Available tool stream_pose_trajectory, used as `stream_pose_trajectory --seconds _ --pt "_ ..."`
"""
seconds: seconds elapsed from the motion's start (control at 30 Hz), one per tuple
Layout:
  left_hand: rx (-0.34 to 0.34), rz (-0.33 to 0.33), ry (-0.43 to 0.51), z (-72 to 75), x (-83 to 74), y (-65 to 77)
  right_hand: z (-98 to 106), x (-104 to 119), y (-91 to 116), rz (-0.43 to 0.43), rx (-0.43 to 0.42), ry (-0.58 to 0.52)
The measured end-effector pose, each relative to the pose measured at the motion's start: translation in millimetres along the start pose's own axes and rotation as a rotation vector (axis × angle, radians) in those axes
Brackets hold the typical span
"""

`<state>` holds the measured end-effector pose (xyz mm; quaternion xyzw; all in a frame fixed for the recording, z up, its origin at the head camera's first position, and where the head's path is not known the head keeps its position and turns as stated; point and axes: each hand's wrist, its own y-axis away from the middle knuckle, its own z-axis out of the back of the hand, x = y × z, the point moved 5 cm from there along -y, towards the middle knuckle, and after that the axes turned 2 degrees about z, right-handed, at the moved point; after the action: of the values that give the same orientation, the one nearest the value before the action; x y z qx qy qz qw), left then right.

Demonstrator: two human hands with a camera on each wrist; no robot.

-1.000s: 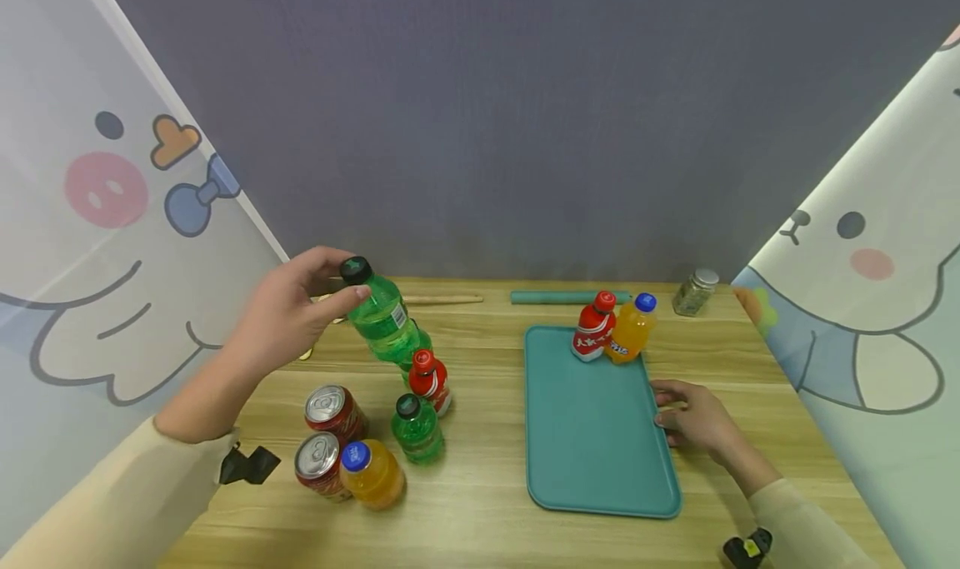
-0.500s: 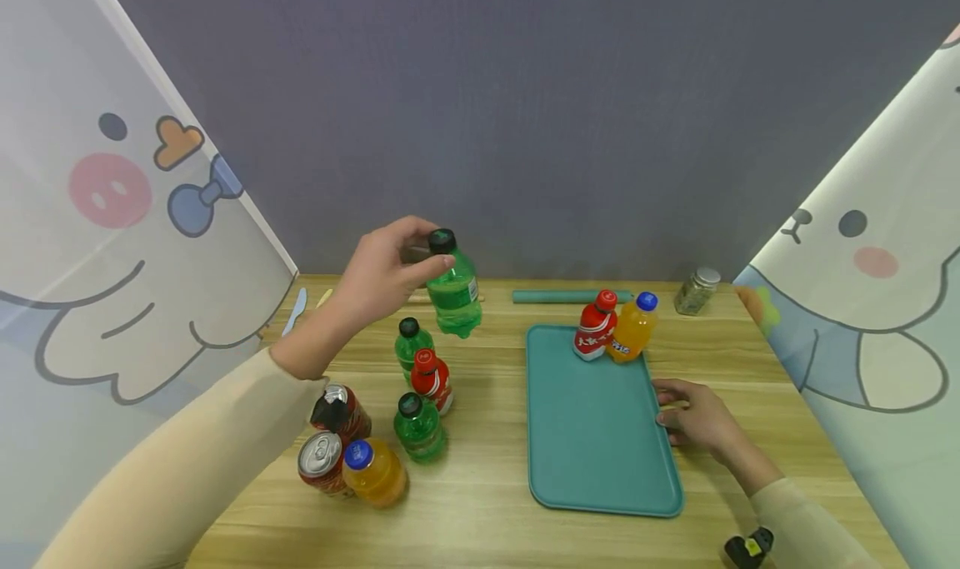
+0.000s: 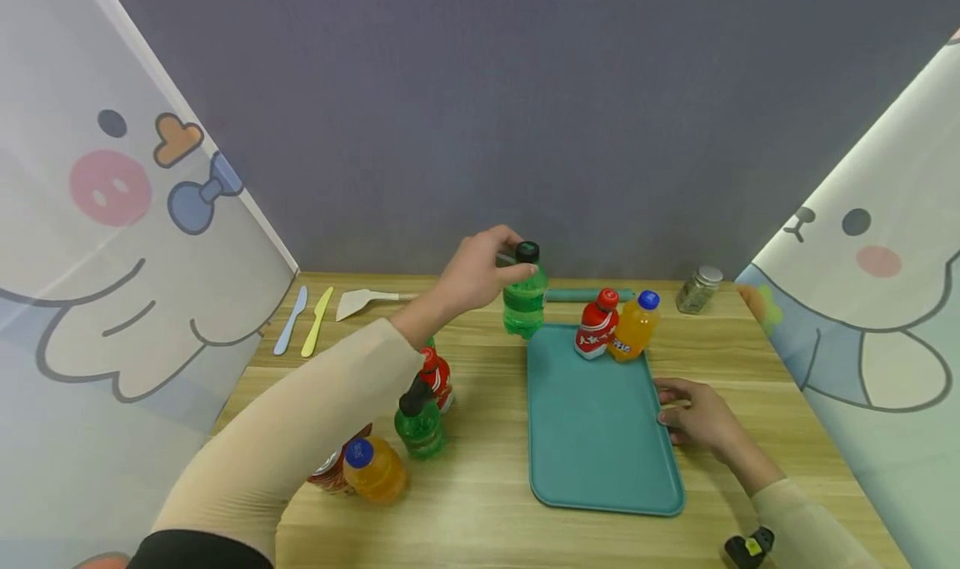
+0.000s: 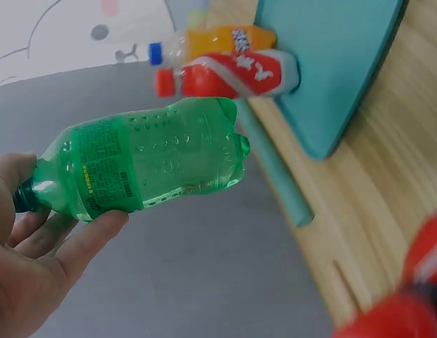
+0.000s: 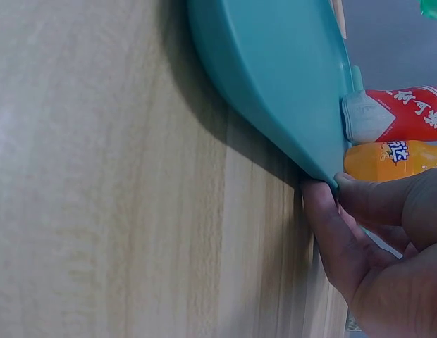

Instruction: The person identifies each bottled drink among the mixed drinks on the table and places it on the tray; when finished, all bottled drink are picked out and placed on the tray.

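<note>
My left hand (image 3: 480, 273) grips a green soda bottle (image 3: 525, 302) near its black cap. The bottle hangs upright by the back left corner of the teal tray (image 3: 600, 436); the left wrist view shows its label and lobed base (image 4: 155, 158). Thumb and fingers of my right hand (image 3: 697, 419) pinch the tray's right rim, as the right wrist view shows. At the tray's back end stand a red-labelled bottle (image 3: 597, 327) and an orange soda bottle (image 3: 634, 329), side by side.
Left of the tray stand a green bottle (image 3: 420, 427), a red bottle (image 3: 437, 377), an orange bottle (image 3: 375, 473) and cans (image 3: 327, 476) partly behind my sleeve. Knives (image 3: 317, 323), a spatula (image 3: 356, 302), a teal rod (image 3: 588, 295) and a jar (image 3: 698, 291) lie along the back.
My left hand has carried the green soda bottle from the bottle group on the left rightward to the tray's back left corner. My right hand has stayed at the tray's rim.
</note>
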<state>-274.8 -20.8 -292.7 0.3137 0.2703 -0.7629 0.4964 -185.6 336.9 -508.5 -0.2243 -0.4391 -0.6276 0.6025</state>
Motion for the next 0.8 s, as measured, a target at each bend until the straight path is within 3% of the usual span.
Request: stream_pose_trajectory --seconds 0.33,0.8 --pt "0.051 0.048 0.044 -52.0 5.3 -27.4 -1 1 0 0.007 -0.005 -0.001" --pt "-0.055 0.137 0.065 -94.7 36.7 -47.5 0 2 1 0.014 -0.008 0.000"
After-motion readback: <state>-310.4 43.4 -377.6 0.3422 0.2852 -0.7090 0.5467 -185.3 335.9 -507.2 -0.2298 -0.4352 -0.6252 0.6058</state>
